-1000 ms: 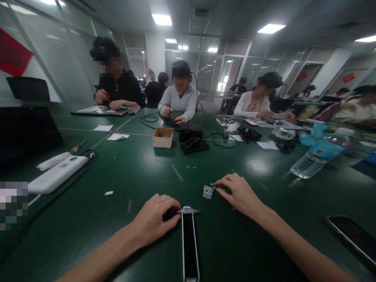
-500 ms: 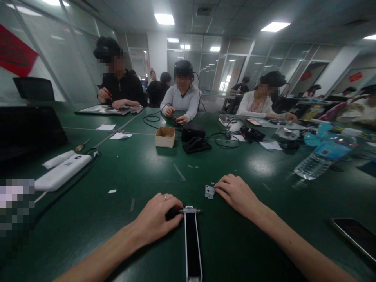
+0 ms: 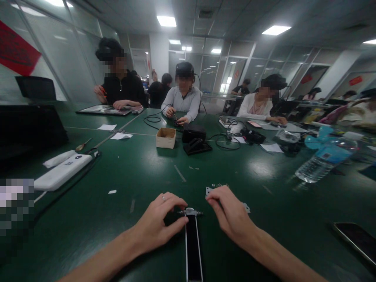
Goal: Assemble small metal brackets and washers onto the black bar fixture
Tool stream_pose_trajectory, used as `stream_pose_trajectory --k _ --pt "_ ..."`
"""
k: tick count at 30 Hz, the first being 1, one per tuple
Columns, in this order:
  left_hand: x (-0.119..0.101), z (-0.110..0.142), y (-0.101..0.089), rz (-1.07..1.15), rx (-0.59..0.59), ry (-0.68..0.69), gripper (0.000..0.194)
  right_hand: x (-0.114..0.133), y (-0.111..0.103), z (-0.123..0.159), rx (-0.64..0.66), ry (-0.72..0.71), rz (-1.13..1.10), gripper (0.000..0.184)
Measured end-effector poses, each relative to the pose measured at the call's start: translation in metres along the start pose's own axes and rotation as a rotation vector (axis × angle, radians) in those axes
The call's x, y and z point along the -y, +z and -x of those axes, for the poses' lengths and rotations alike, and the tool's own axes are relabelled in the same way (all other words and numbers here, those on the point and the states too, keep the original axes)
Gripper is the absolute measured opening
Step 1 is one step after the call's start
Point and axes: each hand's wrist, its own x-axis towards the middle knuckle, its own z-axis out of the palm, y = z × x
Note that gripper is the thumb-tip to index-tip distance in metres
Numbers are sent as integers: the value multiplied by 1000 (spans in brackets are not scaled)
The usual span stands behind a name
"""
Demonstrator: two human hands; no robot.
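Note:
My left hand (image 3: 163,221) is by the far end of a long black bar with white edges (image 3: 194,246). Its thumb and forefinger are apart, near the metal rod (image 3: 192,212) that crosses the bar's end; the thumb is at the bar's edge. Over to the right, my right hand (image 3: 230,207) has thumb and fingertips pinched together; anything between them is too small to make out. A small grey metal bracket (image 3: 208,191) shows just behind those fingertips. Another metal piece (image 3: 246,207) peeks out beyond the hand's right side. Small nuts or washers (image 3: 213,185) lie past the knuckles.
A cardboard box (image 3: 166,141) and a black stand (image 3: 197,147) are farther back. To the right are a water bottle (image 3: 320,160) and a phone (image 3: 357,243). A white power bank (image 3: 63,172) lies left. Several people sit across the green table (image 3: 141,168).
My right hand has come nearer and to the left, its fingertips now pinched in front of the bracket. The left thumb and forefinger have spread apart by the rod.

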Motion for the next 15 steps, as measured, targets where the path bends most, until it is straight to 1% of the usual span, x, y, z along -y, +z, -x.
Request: stream_pose_trajectory --k 3,5,7,11,15 --pt "-3 1 2 71 35 111 12 23 9 5 34 -90 -152 17" --pt "-5 2 4 98 28 188 10 31 13 7 58 -107 -221 17" --pt "-7 1 6 108 6 242 9 34 15 9 61 -99 -269 15" --pt "-7 1 8 83 -28 242 5 33 19 11 46 -73 -302 12" --pt "0 -1 6 41 -80 172 7 25 16 10 41 -66 -218 12"
